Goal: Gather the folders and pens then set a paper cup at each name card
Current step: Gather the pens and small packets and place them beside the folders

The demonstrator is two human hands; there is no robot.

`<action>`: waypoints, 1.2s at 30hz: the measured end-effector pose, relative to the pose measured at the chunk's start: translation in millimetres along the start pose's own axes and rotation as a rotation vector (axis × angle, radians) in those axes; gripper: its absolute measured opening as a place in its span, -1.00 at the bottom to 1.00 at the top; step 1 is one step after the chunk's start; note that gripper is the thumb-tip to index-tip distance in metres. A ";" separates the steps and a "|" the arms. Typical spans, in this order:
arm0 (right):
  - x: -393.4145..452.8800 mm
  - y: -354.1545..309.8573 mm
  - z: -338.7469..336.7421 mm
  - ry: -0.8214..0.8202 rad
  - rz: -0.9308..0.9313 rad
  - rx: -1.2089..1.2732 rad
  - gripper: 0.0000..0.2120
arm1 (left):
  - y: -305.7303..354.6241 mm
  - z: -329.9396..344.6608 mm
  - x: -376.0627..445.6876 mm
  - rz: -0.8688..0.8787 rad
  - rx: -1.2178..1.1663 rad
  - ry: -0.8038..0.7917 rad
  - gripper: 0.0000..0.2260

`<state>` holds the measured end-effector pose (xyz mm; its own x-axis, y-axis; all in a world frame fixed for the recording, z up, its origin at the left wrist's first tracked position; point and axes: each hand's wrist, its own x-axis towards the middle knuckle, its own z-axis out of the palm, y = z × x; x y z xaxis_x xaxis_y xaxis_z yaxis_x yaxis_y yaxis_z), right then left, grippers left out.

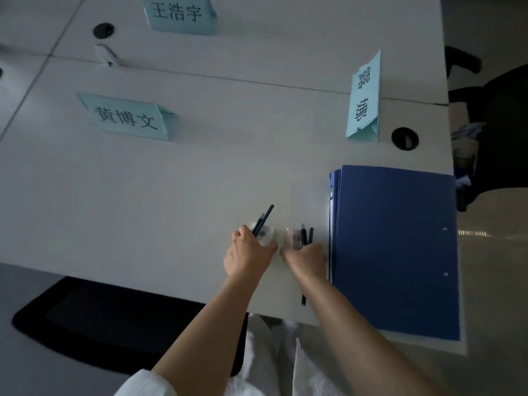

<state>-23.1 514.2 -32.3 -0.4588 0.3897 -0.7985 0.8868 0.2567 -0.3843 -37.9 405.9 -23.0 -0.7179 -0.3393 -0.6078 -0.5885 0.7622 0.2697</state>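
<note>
A stack of blue folders [397, 247] lies at the table's front right corner, overhanging the edge. Just left of it, my left hand [247, 255] grips a couple of dark pens [264, 220] that point up and right. My right hand [307, 257] is closed around several dark pens [306, 235] held upright against the table, their lower ends showing below my wrist. Both hands nearly touch. Three light blue name cards stand on the table: one at the middle left [128, 117], one at the far top [181, 14], one at the right [365, 95]. No paper cup is visible.
The white table [200, 181] has round cable holes at the right [405, 139] and far left [103, 30], with a small white object [106, 55] beside the latter. A black chair seat [114, 321] sits under the front edge; another chair [497, 124] stands to the right.
</note>
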 end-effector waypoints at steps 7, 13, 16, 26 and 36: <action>-0.9 3.9 1.6 0.033 -0.091 -0.109 -0.36 | 5.4 6.6 -3.2 -0.069 -0.056 0.020 -0.47; -5.6 2.0 -1.6 0.058 -0.090 -0.098 -0.25 | 4.0 5.8 -1.5 -0.093 -0.171 -0.044 -0.38; -3.2 5.4 -1.0 0.054 -0.102 -0.095 -0.25 | -1.0 0.5 -0.8 -0.075 -0.269 -0.087 -0.34; -33.8 2.7 -36.3 0.080 -0.221 -0.158 -0.77 | -6.3 -9.0 -18.3 -0.018 -0.429 -0.020 -0.87; -21.7 -3.8 -69.8 0.027 -0.187 -0.098 -0.82 | 40.8 19.0 -33.8 -0.002 -0.523 -0.351 -0.89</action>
<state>-20.4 566.5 18.8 -0.6170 0.3506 -0.7046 0.7774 0.4110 -0.4762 -30.7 458.9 -5.6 -0.6041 -0.0712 -0.7937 -0.7573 0.3615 0.5439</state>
